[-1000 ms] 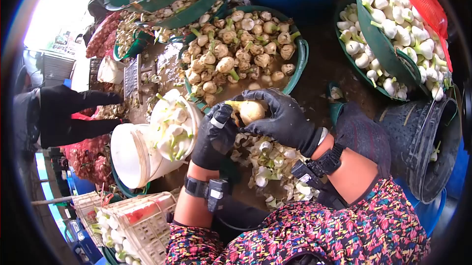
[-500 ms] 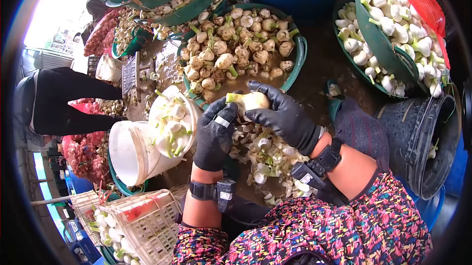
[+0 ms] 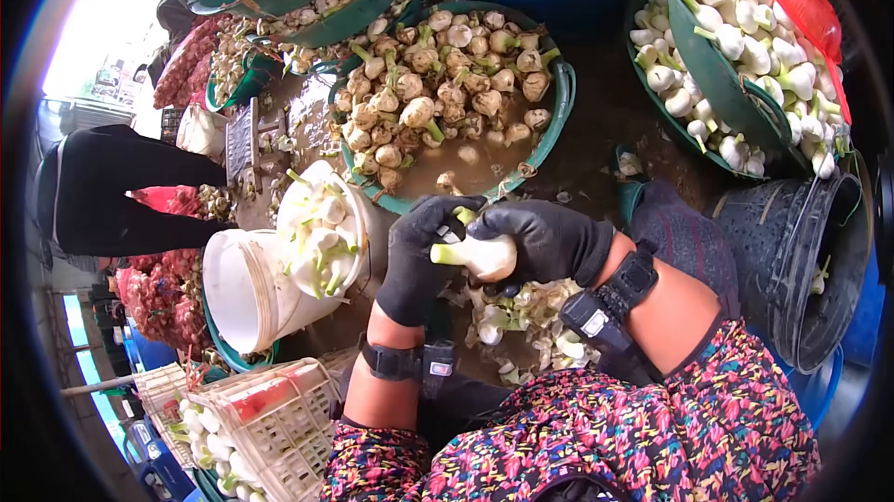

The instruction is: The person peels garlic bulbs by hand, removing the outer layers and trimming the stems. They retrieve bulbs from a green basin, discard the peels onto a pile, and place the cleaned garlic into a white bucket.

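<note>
A pale garlic bulb (image 3: pixel 494 258) is in my black-gloved right hand (image 3: pixel 551 239), whose fingers close around its upper and right side. Its cut green stem points left, toward my left palm. My left hand (image 3: pixel 414 260), also gloved in black, is curled beside the stem. The left fingertips pinch a greenish strip of garlic skin (image 3: pixel 464 215) at the top of the bulb. Below my hands lies a heap of peeled skins (image 3: pixel 526 316). Just beyond them, brownish unpeeled garlic bulbs (image 3: pixel 438 74) sit in murky water in a green tub (image 3: pixel 566 101).
White buckets (image 3: pixel 247 292) stand at left, one holding trimmed garlic (image 3: pixel 321 241). Green baskets of white bulbs (image 3: pixel 736 46) with a red strainer (image 3: pixel 801 4) are at upper right. A black bucket (image 3: pixel 782 260) lies at right. Another person's dark-clothed legs (image 3: pixel 121 190) show at left.
The garlic bulb has come lower and closer to me, its body tilting downward. A greenish strip now shows at its top, between my fingers. Both hands have shifted down slightly.
</note>
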Available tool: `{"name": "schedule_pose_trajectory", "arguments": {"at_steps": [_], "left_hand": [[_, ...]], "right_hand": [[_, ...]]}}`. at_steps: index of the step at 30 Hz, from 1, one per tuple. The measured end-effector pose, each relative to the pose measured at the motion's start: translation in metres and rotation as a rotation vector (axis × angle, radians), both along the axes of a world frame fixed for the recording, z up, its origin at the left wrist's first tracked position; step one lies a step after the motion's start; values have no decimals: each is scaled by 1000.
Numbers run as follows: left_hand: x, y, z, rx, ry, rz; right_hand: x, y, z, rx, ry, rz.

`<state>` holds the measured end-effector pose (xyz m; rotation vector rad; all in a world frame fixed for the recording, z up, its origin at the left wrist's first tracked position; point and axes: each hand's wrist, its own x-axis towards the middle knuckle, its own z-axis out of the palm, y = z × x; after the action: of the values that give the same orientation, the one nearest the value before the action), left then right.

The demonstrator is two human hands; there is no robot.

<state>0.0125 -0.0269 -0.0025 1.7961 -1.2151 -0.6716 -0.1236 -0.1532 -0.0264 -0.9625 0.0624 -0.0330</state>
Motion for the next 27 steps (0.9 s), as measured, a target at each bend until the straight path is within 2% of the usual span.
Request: {"name": "schedule_pose_trajectory", "arguments": {"at_steps": [1, 3, 4, 5, 7, 9, 11, 12, 15, 16, 17, 18, 19, 20, 21, 22, 23, 24, 25, 26, 27], "left_hand": [[0, 4, -11, -12, 98, 26], [7, 6, -9, -94, 803, 240], [10, 11, -3, -86, 712, 143], [8, 10, 3, -84, 711, 141], [2, 9, 11, -44, 880, 109], [-8, 5, 16, -81, 794, 183], [-5, 5, 15, 25, 661, 216], [-5, 4, 15, 35, 596, 228], [-2, 4, 16, 57, 524, 184], [7, 6, 4, -47, 346, 132], [13, 3, 2, -149, 166, 80], [14, 5, 3, -216, 764, 336], [21, 7, 10, -140, 346, 285], [25, 10, 10, -126, 440, 295], [28, 12, 8, -107, 536, 305], [28, 13, 4, -107, 532, 308], [27, 12, -1, -121, 106, 241], [26, 12, -6, -134, -317, 166], [27, 11, -10, -136, -317, 168], [29, 10, -15, -227, 348, 300], [29, 11, -20, -298, 1019, 412]], "right_hand": [[-2, -2, 2, 557, 237, 116], [1, -10, -7, 351, 143, -16], [-2, -12, -10, 43, 121, -116], [-1, -14, -8, 44, 120, -119], [4, -13, -6, 221, 181, -119], [6, -10, -9, 223, 162, -97], [8, -7, -14, -59, 35, -214], [9, -6, -15, -57, 37, -215], [13, -2, -9, -775, 274, -435], [9, 5, -4, -1191, 165, -704], [5, 9, 1, -1192, 162, -702], [1, 13, 4, -1354, -32, -700], [-1, 17, 8, -1509, -238, -695], [-3, 25, 11, -1585, -203, -380], [-2, 37, -3, -1545, -110, -165], [-7, 39, -25, -1498, -140, -38], [-9, 36, -22, -1447, -164, 83], [-11, 34, -19, -1446, -162, 80], [-14, 27, -15, -1383, 111, 219], [-13, 18, -6, -1301, 382, 353], [-9, 13, -5, -1297, 383, 352]]}}
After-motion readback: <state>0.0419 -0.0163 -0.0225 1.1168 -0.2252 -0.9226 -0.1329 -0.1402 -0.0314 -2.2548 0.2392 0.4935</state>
